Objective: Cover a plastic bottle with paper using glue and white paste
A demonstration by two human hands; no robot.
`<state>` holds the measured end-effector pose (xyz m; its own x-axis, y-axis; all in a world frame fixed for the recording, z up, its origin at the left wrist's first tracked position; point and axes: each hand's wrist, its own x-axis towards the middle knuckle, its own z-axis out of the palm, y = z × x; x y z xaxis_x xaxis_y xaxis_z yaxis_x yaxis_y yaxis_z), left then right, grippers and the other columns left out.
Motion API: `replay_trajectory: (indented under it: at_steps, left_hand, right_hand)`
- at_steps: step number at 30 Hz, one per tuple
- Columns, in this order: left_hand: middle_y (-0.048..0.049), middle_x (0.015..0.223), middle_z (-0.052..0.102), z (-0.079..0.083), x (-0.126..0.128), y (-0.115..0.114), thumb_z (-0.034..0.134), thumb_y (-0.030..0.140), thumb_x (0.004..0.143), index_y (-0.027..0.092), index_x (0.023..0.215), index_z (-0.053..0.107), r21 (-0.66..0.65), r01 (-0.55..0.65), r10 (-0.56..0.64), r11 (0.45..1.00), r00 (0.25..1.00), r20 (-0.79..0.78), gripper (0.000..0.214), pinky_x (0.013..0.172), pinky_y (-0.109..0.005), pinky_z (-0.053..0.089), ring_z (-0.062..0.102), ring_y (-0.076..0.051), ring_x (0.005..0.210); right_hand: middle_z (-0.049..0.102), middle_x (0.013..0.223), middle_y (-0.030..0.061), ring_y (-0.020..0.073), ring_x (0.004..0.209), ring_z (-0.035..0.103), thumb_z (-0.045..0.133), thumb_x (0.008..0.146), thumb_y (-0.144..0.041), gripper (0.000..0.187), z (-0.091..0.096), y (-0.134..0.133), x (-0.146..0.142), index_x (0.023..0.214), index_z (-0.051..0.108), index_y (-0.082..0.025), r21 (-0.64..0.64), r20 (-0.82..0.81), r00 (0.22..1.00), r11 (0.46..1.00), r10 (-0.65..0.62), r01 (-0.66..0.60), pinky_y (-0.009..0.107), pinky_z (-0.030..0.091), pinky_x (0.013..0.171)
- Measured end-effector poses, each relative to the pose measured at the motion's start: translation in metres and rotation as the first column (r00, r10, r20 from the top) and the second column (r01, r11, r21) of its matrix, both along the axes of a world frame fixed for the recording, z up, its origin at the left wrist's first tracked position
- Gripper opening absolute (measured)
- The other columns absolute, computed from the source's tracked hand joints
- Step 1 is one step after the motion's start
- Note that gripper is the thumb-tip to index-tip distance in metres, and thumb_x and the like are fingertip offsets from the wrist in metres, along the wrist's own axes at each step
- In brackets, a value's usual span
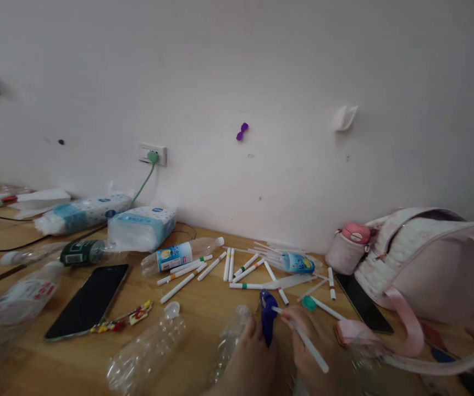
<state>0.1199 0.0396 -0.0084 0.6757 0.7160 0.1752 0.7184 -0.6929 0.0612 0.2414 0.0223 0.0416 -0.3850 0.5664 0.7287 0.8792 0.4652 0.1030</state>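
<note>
My left hand point(248, 357) is at the bottom centre, fingers closed round a dark blue object point(267, 316) that stands up between thumb and fingers. Beside it my right hand point(317, 352) pinches a thin white marker pen point(303, 338) that slants down to the right, its upper tip close to the blue object. A teal cap point(308, 303) lies just beyond my right hand. Several white marker pens point(231, 265) are scattered on the wooden table point(204, 313) ahead of both hands.
Clear plastic bottles lie about: one point(146, 355) at bottom left, one labelled point(179, 256) near the wall. A black phone point(88, 300) lies left, tissue packs point(142, 226) behind it. A pink bag point(430, 264), a pink flask point(349, 247) and another phone point(363, 302) sit right.
</note>
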Motion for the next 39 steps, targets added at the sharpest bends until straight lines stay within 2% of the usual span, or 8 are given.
replay_trajectory:
  at_steps: [6,12,20,23,25,29,34,39]
  left_hand:
    - [-0.0222,0.116,0.063,-0.003,0.003,0.003,0.045,0.023,0.088,0.007,0.124,0.052,-0.015,-0.004,0.004,1.000,1.000,-0.005,0.040,0.093,-0.060,0.041,0.057,-0.039,0.109]
    - [-0.0213,0.117,0.063,0.002,0.004,0.003,0.040,0.023,0.091,0.009,0.124,0.052,-0.048,-0.003,0.003,0.999,1.000,0.003,0.038,0.092,-0.065,0.039,0.054,-0.041,0.112]
    - [-0.0255,0.120,0.058,0.013,0.000,0.001,0.047,0.021,0.088,0.006,0.123,0.053,-0.100,0.009,-0.013,0.995,0.999,-0.037,0.039,0.093,-0.065,0.038,0.050,-0.044,0.115]
    - [-0.0261,0.118,0.058,0.015,0.000,-0.001,0.047,0.022,0.088,0.006,0.122,0.053,-0.136,0.007,-0.015,0.991,0.998,-0.055,0.038,0.095,-0.065,0.036,0.049,-0.043,0.116]
    - [-0.0266,0.119,0.058,0.016,-0.001,-0.001,0.046,0.022,0.089,0.005,0.123,0.052,-0.153,-0.004,-0.006,0.988,0.998,-0.061,0.039,0.096,-0.065,0.034,0.049,-0.043,0.117]
    - [-0.0247,0.118,0.059,0.019,-0.002,0.001,0.049,0.021,0.087,0.009,0.125,0.051,-0.166,-0.011,0.001,0.986,0.998,-0.058,0.039,0.095,-0.065,0.034,0.049,-0.041,0.117]
    - [-0.0249,0.104,0.067,0.023,-0.005,0.002,0.054,0.014,0.083,0.007,0.111,0.063,-0.160,-0.011,0.003,0.987,0.999,-0.050,0.030,0.093,-0.060,0.037,0.057,-0.039,0.109]
    - [-0.0258,0.103,0.068,0.026,-0.005,-0.001,0.052,0.013,0.084,0.004,0.118,0.057,-0.157,-0.020,0.012,0.987,0.998,-0.055,0.035,0.094,-0.060,0.036,0.056,-0.039,0.110]
  right_hand:
    - [0.069,0.078,0.0079,0.0166,0.068,0.069,0.017,0.091,-0.010,0.041,-0.010,0.001,-0.012,0.092,0.057,-0.015,-0.030,0.094,0.993,0.997,0.068,-0.065,0.024,0.057,0.060]
    - [0.070,0.081,0.0091,0.0205,0.076,0.069,0.026,0.091,-0.012,0.034,-0.023,0.014,-0.017,0.087,0.059,-0.018,-0.137,-0.103,0.994,0.989,0.043,-0.057,0.029,0.058,0.064]
    - [0.073,0.077,0.0064,0.0167,0.068,0.070,0.026,0.095,-0.034,0.042,-0.021,0.008,-0.008,0.091,0.063,-0.015,-0.247,-0.245,0.969,0.967,0.002,-0.065,0.024,0.056,0.058]
    - [0.073,0.081,0.0089,0.0195,0.070,0.070,0.028,0.094,-0.036,0.042,-0.029,0.014,-0.009,0.089,0.064,-0.016,-0.292,-0.309,0.949,0.956,-0.064,-0.031,0.028,0.056,0.060]
    - [0.073,0.082,0.0104,0.0217,0.072,0.069,0.033,0.092,-0.035,0.037,-0.034,0.019,-0.011,0.085,0.065,-0.016,-0.334,-0.348,0.930,0.942,-0.117,-0.007,0.030,0.055,0.061]
    - [0.071,0.080,0.0059,0.0192,0.074,0.068,0.043,0.087,-0.031,0.023,-0.038,0.019,-0.013,0.084,0.063,-0.019,-0.438,-0.400,0.904,0.898,-0.148,-0.047,0.027,0.053,0.066]
    - [0.070,0.081,0.0068,0.0187,0.077,0.066,0.042,0.085,-0.028,0.023,-0.029,0.015,-0.014,0.086,0.063,-0.018,-0.519,-0.431,0.889,0.848,-0.155,-0.104,0.027,0.051,0.070]
    - [0.070,0.092,0.0083,0.0213,0.087,0.065,0.046,0.084,-0.030,0.022,-0.025,0.017,-0.013,0.090,0.063,-0.019,-0.593,-0.439,0.860,0.803,-0.259,-0.062,0.032,0.048,0.079]
